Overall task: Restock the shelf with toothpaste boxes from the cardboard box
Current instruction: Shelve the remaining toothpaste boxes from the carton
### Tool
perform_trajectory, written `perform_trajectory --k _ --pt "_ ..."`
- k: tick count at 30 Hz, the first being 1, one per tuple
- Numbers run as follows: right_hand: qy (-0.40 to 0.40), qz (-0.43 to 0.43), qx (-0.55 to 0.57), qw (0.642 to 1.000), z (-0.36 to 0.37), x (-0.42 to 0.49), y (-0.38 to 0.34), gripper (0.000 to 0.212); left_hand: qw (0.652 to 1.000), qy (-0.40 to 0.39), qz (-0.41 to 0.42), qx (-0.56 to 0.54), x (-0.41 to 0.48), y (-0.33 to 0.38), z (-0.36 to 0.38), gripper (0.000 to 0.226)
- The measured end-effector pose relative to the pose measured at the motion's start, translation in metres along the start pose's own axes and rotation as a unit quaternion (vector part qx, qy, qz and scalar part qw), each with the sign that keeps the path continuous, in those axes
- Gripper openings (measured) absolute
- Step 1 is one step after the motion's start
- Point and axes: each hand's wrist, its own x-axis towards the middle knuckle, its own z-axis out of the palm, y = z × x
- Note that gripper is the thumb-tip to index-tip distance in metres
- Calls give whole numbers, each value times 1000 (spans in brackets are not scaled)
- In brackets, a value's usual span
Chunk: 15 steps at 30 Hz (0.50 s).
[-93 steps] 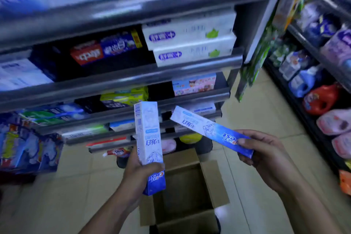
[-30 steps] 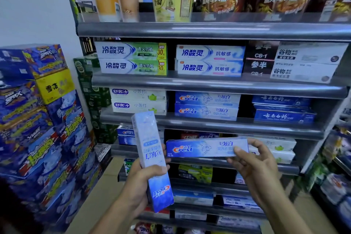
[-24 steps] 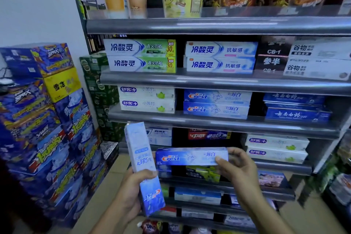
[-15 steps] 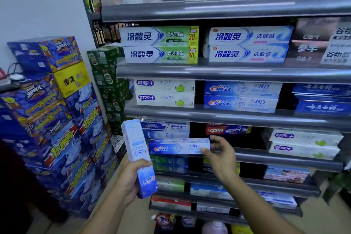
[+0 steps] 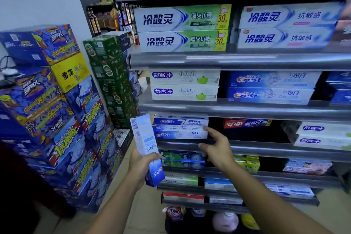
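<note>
Left hand (image 5: 141, 165) grasps an upright blue-white cardboard toothpaste box (image 5: 145, 138); right hand (image 5: 216, 150), fingers relaxed, touches a matching shelved box (image 5: 180, 132).

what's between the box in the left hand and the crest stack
Only the right hand, open at the right end of the Crest stack. Nothing else visible lies between it and the toothpaste box in the left hand.

Bare forearms (image 5: 117, 201) lead to left hand (image 5: 141, 165) and right hand (image 5: 216, 150); dark blur (image 5: 17, 186) possibly clothing.
</note>
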Motion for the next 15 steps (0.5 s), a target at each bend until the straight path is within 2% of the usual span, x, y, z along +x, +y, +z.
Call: perform_trajectory --k 4,7,11,15 --pt "-6 2 -16 1000 5 3 -3 67 997 -30 25 67 8 0 -3 44" --pt "2 3 -49 999 7 6 0 68 992 -53 46 104 14 3 0 55" --pt "3 20 -90 996 6 9 6 69 985 -75 71 136 24 5 2 49" --pt "-1 20 -162 987 3 9 5 72 976 -110 100 158 22 6 0 67"
